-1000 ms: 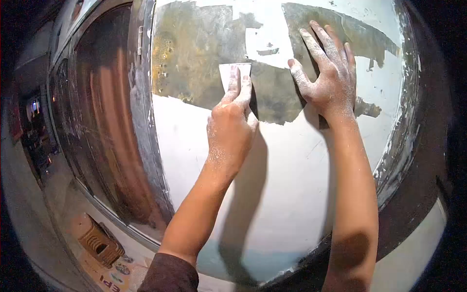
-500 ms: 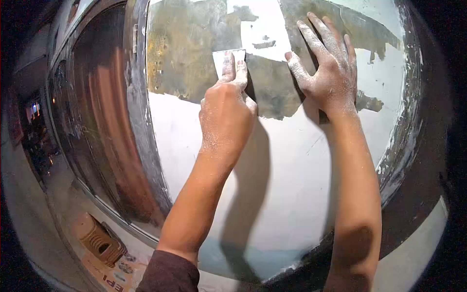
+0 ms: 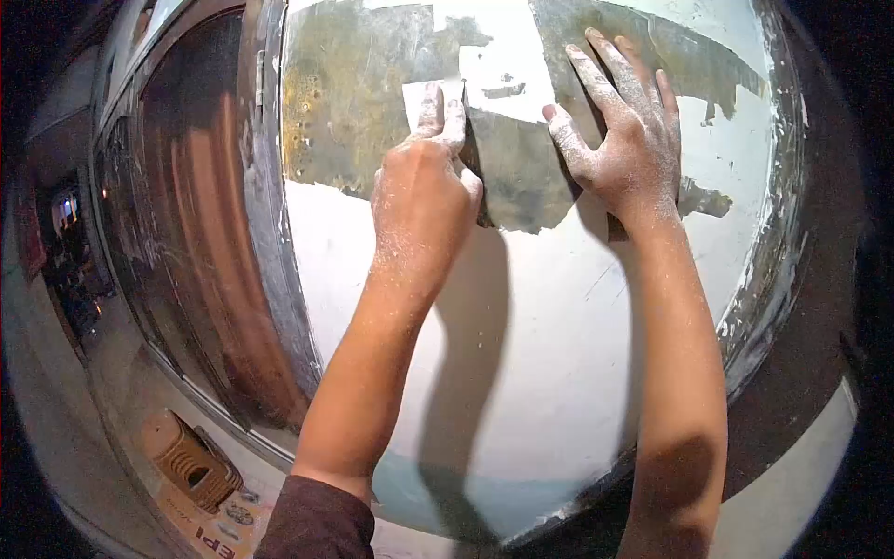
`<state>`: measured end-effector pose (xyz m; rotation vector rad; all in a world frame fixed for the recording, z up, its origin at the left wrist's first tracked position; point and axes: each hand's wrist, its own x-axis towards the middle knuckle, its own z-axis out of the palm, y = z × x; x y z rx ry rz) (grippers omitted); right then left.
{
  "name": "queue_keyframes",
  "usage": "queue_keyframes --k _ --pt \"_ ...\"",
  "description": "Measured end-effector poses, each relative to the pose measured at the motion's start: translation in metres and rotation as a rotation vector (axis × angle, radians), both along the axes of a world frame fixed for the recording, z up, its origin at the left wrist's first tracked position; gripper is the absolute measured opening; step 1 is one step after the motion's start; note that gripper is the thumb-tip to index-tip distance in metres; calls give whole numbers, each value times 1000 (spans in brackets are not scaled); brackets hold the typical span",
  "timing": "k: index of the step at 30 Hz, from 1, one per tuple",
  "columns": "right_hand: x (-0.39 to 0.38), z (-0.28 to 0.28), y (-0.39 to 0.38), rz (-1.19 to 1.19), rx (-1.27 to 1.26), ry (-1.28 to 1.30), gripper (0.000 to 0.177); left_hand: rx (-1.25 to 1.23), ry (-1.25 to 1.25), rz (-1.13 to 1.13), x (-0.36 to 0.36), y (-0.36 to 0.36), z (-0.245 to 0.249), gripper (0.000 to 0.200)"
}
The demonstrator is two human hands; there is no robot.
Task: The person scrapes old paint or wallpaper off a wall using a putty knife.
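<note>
A white-coated panel (image 3: 559,345) fills the view, with a large bare, tarnished metal patch (image 3: 363,102) across its upper part. My left hand (image 3: 424,191), dusted with white powder, presses a small pale scraper (image 3: 417,93) flat against the panel at the edge of the bare patch, two fingers extended along it. My right hand (image 3: 624,130) lies flat on the panel to the right, fingers spread, holding nothing. Both forearms reach up from the bottom of the view.
A dark metal frame edge (image 3: 270,233) borders the panel on the left, with a brown reflective door surface (image 3: 205,242) beyond it. An orange-brown ribbed object (image 3: 186,456) sits on the floor at lower left beside printed cardboard (image 3: 209,531).
My left hand has slid the scraper upward and slightly left along the panel. My right hand has stayed flat in nearly the same place.
</note>
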<state>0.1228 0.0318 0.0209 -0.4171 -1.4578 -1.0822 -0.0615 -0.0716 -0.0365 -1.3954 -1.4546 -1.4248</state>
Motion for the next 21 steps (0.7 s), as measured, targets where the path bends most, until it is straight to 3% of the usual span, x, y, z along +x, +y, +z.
queue_keyframes --k 2,6,8,9,12,21 --pt "0 0 0 3 10 -2 61 87 21 -14 0 0 2 59" --pt "-2 -1 0 11 -23 21 62 -81 -20 50 -3 -8 14 61" --pt "-1 1 0 5 -17 18 62 164 142 11 -10 0 17 56" --pt "-1 1 0 4 -21 20 63 -16 23 38 -4 -12 24 46" --pt "-1 1 2 -1 -25 21 63 -3 64 68 -7 -12 33 30" --pt "-2 1 2 13 13 32 61 23 88 51 -18 -8 37 32"
